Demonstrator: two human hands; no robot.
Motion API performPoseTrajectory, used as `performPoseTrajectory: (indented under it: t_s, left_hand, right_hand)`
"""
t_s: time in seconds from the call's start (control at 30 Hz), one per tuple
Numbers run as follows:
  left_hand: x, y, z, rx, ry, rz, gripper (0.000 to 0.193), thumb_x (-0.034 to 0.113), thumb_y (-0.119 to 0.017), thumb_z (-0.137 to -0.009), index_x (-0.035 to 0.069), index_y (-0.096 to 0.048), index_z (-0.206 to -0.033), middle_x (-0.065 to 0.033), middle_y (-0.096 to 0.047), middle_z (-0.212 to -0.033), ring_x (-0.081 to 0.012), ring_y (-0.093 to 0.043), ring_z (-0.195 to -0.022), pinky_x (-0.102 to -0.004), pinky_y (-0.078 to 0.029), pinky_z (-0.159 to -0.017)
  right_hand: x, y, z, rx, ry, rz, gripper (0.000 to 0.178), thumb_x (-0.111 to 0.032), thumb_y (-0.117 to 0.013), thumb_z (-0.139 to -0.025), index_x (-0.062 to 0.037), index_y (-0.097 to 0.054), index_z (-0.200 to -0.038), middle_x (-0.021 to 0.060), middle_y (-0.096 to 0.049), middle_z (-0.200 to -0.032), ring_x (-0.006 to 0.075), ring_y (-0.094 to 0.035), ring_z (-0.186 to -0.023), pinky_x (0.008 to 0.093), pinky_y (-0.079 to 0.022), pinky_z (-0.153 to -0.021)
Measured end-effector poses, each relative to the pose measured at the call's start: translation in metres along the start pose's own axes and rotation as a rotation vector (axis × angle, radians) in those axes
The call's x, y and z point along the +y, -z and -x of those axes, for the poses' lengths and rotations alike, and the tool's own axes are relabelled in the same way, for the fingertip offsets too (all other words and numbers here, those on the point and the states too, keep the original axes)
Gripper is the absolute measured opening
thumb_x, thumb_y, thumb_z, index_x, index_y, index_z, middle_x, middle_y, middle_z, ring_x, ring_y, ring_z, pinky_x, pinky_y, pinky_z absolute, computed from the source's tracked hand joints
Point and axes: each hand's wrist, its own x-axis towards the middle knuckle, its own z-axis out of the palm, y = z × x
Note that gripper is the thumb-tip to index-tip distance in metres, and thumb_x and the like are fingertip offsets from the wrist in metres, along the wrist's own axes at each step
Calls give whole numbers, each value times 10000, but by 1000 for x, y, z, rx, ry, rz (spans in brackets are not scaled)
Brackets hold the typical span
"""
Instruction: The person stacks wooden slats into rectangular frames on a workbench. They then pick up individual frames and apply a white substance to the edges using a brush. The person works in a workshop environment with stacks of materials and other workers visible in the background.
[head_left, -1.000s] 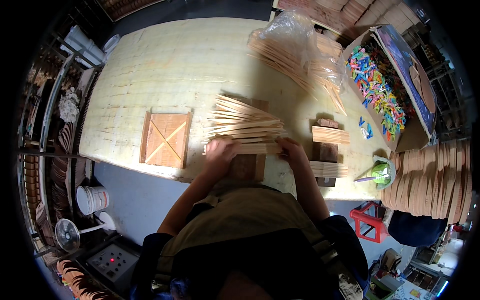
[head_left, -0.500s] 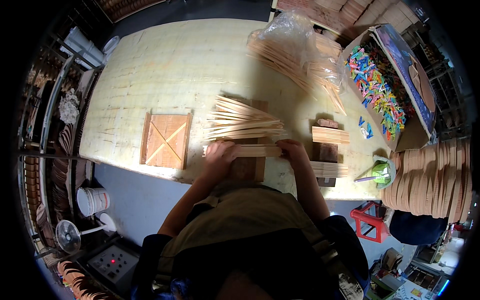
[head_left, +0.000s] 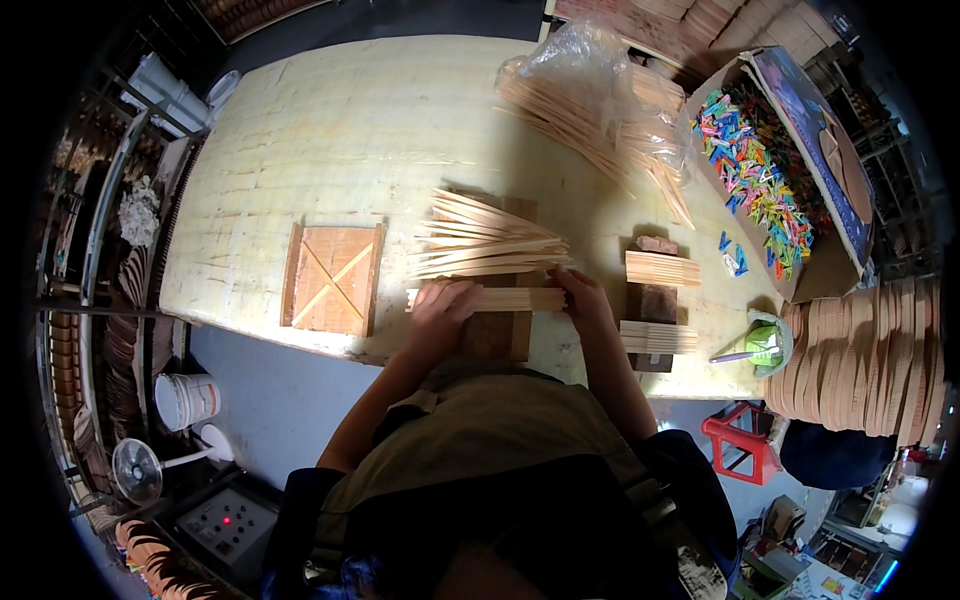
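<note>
A small, even row of thin wooden strips (head_left: 520, 299) lies crosswise on a brown wooden board (head_left: 495, 340) in front of me. My left hand (head_left: 443, 308) is closed over its left end, fingers curled on top. At the opposite end, my right hand (head_left: 586, 300) pinches the strip ends; its fingertips are partly hidden. Just beyond, a loose fanned pile of strips (head_left: 485, 238) rests across the far part of the board. To the left sits a wooden tray (head_left: 328, 282) with raised side edges and two strips crossed in an X.
Two bundles of strips, one farther (head_left: 662, 268) and one nearer (head_left: 658, 337), lie on dark blocks at right. Behind them are a clear plastic bag (head_left: 590, 65) with strips and a carton (head_left: 805, 265) of colourful clips. A green cup (head_left: 762, 345) stands near the table's right edge.
My right fingers have shifted slightly away from me at the strips' right end. My left hand stays on the left end, and the strips have barely moved.
</note>
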Motion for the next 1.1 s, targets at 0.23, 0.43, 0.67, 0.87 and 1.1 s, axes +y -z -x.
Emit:
performPoseTrajectory:
  t_s: [0.23,0.43,0.67,0.87,1.1]
  left_hand:
    - [5,0,2,-16,75,-100,368,115,-710,-736,133,-690,-1104,-27,-578,-1177,-267,-527,-1078,-394,-442,-881]
    - [4,-2,2,-30,82,-58,302,135,-660,-784,125,-696,-1084,-35,-573,-1209,-304,-518,-1122,-420,-438,-910]
    - [5,2,-1,-53,102,26,305,152,-635,-814,110,-673,-1114,-51,-584,-1156,-284,-546,-1060,-423,-447,-893]
    - [3,7,-4,-127,46,-13,364,153,-631,-803,115,-643,-1164,-60,-576,-1112,-274,-546,-1016,-416,-440,-866]
    - [4,2,6,-154,71,-80,409,165,-637,-769,127,-634,-1176,-70,-564,-1168,-304,-525,-1077,-452,-423,-909]
  right_hand:
    - [-7,-6,7,123,33,90,231,-221,-694,-826,-22,-683,-942,20,-630,-759,86,-553,-657,230,-415,-568]
    - [-2,-10,10,119,47,6,200,-195,-683,-814,-24,-680,-918,11,-617,-753,86,-546,-645,237,-427,-571]
    - [-10,-9,16,108,0,22,148,-200,-676,-823,-55,-658,-850,-8,-574,-717,87,-540,-644,235,-424,-568]
    - [-7,-7,9,57,-66,-106,174,-251,-692,-837,-80,-666,-850,-13,-603,-744,75,-510,-619,220,-386,-562]
    - [-1,-2,5,82,4,51,175,-256,-700,-836,-82,-686,-846,-18,-639,-738,54,-496,-604,211,-364,-551]
